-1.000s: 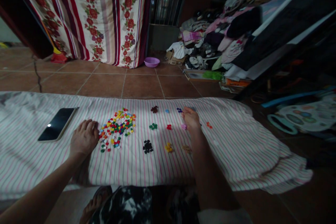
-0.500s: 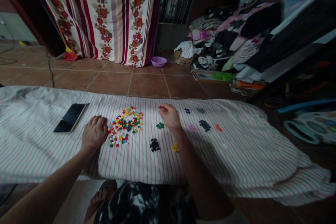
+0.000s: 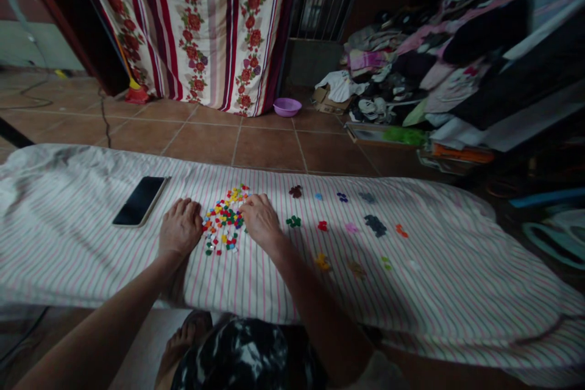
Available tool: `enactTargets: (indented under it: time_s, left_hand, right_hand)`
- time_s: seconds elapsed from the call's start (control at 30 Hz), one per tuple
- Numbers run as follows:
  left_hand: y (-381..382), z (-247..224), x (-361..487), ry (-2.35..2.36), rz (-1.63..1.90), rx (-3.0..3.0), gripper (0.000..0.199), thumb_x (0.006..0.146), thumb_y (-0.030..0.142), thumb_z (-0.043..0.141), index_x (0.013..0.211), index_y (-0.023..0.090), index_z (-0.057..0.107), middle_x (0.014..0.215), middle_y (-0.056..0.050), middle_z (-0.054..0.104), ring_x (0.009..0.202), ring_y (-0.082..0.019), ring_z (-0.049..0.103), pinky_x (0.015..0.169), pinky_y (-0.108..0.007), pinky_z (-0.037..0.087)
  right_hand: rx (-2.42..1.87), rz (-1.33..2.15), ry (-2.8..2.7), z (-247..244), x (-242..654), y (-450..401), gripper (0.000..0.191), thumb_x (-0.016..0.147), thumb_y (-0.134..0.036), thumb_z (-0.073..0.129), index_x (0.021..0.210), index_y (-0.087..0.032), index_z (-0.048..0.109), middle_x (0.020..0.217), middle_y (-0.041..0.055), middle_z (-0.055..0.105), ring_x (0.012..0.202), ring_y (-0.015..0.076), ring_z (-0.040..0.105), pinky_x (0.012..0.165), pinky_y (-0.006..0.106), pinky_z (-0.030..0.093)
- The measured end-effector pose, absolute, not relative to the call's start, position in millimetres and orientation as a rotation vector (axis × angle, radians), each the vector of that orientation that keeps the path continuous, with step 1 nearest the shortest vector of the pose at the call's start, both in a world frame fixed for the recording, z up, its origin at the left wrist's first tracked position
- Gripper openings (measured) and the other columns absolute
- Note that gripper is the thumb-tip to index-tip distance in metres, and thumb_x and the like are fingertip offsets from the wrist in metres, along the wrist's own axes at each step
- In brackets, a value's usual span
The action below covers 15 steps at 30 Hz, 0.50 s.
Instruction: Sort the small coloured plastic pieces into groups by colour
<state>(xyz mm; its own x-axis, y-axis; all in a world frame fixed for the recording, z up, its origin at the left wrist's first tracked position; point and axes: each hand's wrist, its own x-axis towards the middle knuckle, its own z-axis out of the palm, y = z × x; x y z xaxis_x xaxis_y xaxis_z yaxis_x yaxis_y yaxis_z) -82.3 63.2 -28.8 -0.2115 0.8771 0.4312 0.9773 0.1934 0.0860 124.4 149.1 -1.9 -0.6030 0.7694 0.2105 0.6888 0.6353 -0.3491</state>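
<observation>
A mixed pile of small coloured pieces [image 3: 225,214] lies on the striped cloth [image 3: 439,292]. My left hand [image 3: 181,228] rests palm down against its left side, fingers loosely apart and holding nothing visible. At the pile's right edge, my right hand [image 3: 261,219] has its fingers bent together, their tips hiding anything between them. Single-colour groups lie further right, among them brown [image 3: 295,192], green [image 3: 293,221], red [image 3: 322,226], pink [image 3: 351,227], dark grey [image 3: 375,225], orange [image 3: 401,230] and yellow [image 3: 322,262].
A phone [image 3: 139,202] lies on the cloth left of my left hand. Beyond the cloth's far edge, a purple basin [image 3: 287,107] stands on the tiled floor near a floral curtain [image 3: 214,30]. Heaped clothes [image 3: 411,67] are at the back right.
My right hand has moved left from above the green group to the mixed pile. The brown and red groups now show, while my right forearm covers the black group. The view has shifted slightly.
</observation>
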Motion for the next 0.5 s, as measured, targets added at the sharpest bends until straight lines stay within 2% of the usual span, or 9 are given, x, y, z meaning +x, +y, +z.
enactTargets:
  time_s: [0.2,0.5]
  left_hand:
    - [63,-29,-82,-2.175,-0.486,-1.754,0.030,0.090,0.025,0.039,0.108,0.015,0.061,0.124,-0.013,0.060,0.122,-0.031,0.050,0.097,-0.044,0.044]
    - [63,-28,-81,-2.217,-0.505,-1.757,0.031,0.089,0.025,0.039,0.109,0.016,0.061,0.125,-0.013,0.060,0.123,-0.030,0.049,0.100,-0.044,0.042]
  right_hand:
    - [-1.199,0.256,-2.567,2,120,151,0.021,0.093,-0.022,0.052,0.091,-0.023,0.073,0.104,0.0064,0.062,0.107,0.0230,0.045,0.091,0.034,0.040]
    - [-1.290,0.175,-2.604,15,114,144,0.022,0.095,-0.019,0.050,0.092,-0.021,0.072,0.100,0.0074,0.063,0.103,0.0227,0.047,0.088,0.033,0.040]
